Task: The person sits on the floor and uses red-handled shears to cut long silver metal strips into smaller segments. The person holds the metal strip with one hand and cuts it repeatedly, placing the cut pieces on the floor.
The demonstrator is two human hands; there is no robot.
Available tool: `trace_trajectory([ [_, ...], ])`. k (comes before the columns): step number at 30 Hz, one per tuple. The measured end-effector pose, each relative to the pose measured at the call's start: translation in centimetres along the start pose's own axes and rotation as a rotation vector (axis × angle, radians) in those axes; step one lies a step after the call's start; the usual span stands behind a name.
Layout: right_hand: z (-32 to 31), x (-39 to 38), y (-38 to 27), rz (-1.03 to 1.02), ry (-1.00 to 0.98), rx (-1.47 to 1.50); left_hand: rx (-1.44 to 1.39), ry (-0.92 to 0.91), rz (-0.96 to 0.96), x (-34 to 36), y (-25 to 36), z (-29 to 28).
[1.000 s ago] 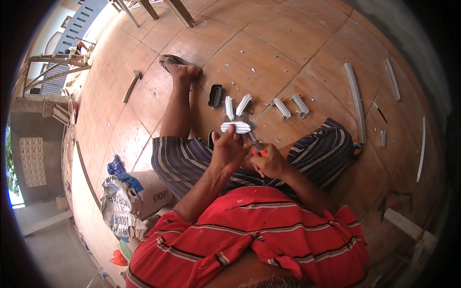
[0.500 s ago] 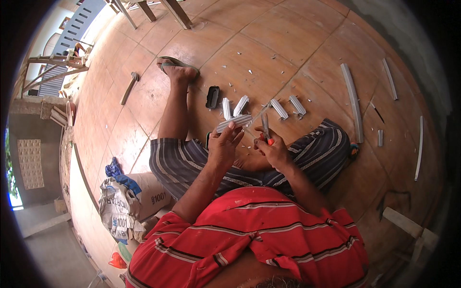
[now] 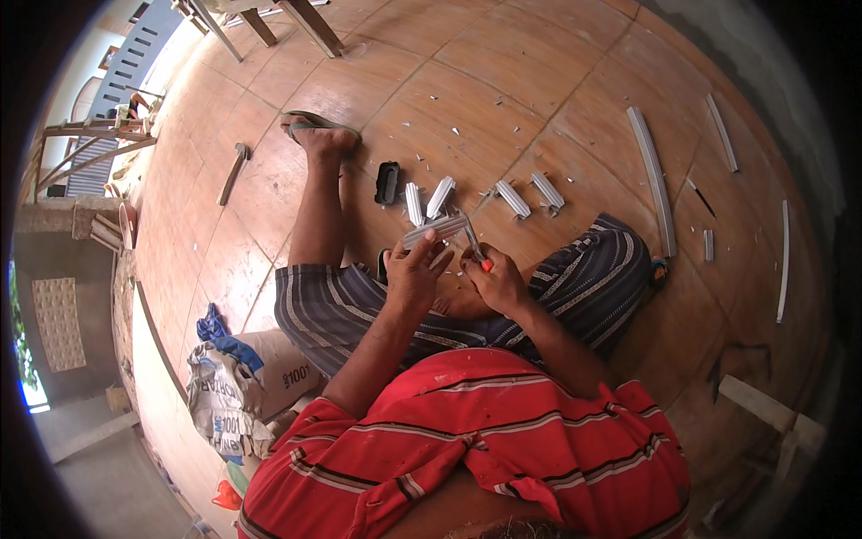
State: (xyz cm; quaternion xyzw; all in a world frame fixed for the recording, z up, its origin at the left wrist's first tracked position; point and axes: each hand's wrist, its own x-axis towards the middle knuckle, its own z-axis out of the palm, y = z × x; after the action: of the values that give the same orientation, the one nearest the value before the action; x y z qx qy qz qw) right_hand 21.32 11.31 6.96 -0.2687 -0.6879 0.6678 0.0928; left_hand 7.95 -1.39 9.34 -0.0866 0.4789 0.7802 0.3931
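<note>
My left hand (image 3: 413, 274) grips a short ribbed, light grey strip piece (image 3: 434, 230) between thumb and fingers, held level above my folded leg. My right hand (image 3: 498, 283) is closed on a red-handled metal cutting tool (image 3: 487, 264), whose jaws reach up to the piece's right end. Beyond my hands, a dark open box (image 3: 387, 183) lies on the tiles beside several similar short pieces (image 3: 510, 197), amid scattered offcuts.
Long grey strips (image 3: 651, 180) lie at my right on the tiled floor (image 3: 485, 72). A hammer (image 3: 233, 175), torn sacks (image 3: 278, 364) and blue cloth (image 3: 212, 323) are at my left. Wooden legs (image 3: 310, 27) stand at the top; someone's limbs (image 3: 136, 104) show far left.
My left hand has turned the piece to a slant. My right hand lowered the tool, tilted it upright, then brought its jaws back against the piece's end. The view has shifted slightly.
</note>
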Motion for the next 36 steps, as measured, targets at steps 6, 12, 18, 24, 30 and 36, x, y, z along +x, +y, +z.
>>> trace_trajectory([
  [6,0.1,0.0,0.3,-0.046,0.005,-0.003,0.014,-0.018,-0.028,0.1,-0.4,-0.3],
  [12,0.0,-0.1,0.4,-0.024,0.006,-0.038,0.009,0.008,-0.057,0.4,-0.8,-0.6],
  [18,0.4,-0.3,0.2,0.003,0.078,0.021,0.0,0.038,-0.093,0.0,-0.8,-0.1],
  [24,0.5,0.8,2.1,0.239,0.021,0.38,-0.068,0.077,-0.145,0.0,-0.4,0.4],
  [30,0.9,0.9,2.7,0.107,-0.058,0.106,-0.082,0.054,-0.166,0.0,-0.4,0.0],
  [36,0.4,0.6,1.9,0.03,0.029,-0.107,-0.059,0.051,-0.163,0.2,-0.6,-0.3],
])
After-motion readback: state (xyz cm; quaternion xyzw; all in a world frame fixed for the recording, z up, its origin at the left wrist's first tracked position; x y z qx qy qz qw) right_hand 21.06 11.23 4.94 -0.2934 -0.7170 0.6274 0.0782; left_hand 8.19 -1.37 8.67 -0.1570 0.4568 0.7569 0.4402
